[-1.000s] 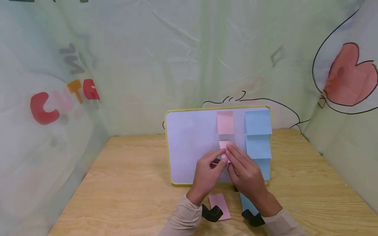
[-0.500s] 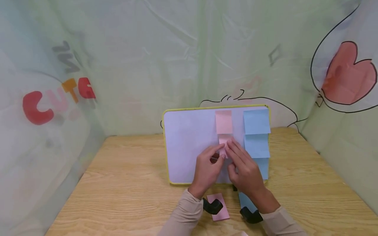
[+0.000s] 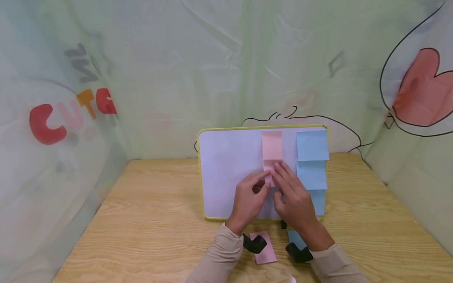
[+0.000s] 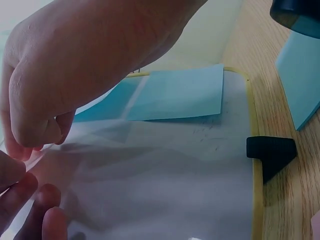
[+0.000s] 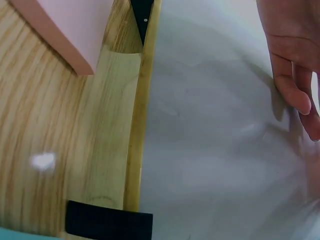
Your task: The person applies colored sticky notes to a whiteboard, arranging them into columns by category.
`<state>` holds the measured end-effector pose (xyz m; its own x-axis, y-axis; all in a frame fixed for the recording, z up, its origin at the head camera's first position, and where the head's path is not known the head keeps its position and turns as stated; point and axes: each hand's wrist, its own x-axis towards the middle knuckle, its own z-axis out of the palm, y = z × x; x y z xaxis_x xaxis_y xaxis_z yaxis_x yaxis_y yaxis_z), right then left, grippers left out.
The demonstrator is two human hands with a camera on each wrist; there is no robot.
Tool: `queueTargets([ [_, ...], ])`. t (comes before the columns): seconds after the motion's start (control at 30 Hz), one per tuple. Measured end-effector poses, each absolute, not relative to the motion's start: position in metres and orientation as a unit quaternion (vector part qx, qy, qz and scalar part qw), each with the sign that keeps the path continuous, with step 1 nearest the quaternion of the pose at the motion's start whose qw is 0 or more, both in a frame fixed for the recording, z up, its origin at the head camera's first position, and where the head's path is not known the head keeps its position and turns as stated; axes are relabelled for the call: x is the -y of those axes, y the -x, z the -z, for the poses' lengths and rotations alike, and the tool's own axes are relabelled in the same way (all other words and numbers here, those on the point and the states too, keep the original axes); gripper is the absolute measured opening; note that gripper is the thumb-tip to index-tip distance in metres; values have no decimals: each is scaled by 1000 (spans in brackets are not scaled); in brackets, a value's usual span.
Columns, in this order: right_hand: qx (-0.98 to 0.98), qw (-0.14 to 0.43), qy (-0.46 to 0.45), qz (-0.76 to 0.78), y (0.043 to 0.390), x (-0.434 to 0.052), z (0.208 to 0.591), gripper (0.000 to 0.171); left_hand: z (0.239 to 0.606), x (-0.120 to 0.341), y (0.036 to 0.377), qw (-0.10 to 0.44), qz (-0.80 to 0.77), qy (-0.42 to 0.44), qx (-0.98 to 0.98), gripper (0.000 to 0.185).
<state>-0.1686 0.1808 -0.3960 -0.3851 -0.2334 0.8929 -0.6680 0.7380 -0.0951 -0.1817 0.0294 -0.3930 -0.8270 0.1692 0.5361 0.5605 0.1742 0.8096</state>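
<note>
A white board with a yellow frame (image 3: 226, 173) leans upright on the table. My left hand (image 3: 247, 200) pinches the left edge of a pink sticky note (image 3: 269, 165) between thumb and index finger, against the board. Straight fingers of my right hand (image 3: 295, 202) press on the same note's right side, the thumb held apart; these fingers hide part of it. Directly above is another pink sticky note (image 3: 272, 145). In the left wrist view, the right hand (image 4: 85, 75) arches over the board, with left fingertips (image 4: 47, 200) at the lower left.
A column of blue sticky notes (image 3: 312, 146) runs down the board's right side. On the table in front lie a pink sticky-note pad (image 3: 266, 255) and a blue pad (image 3: 296, 237), partly behind black wrist-camera mounts. A black foot (image 4: 270, 150) supports the board's lower edge.
Both hands have slid the lower pink note upward until its top meets the bottom of the pink note above. The gap between the two notes has closed.
</note>
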Motion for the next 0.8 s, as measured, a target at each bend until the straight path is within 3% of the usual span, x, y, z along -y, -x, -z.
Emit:
queueTargets([
  [0.8, 809, 478, -265, -216, 172, -182, 396, 44, 391, -26, 182, 174, 565, 260, 763, 35],
])
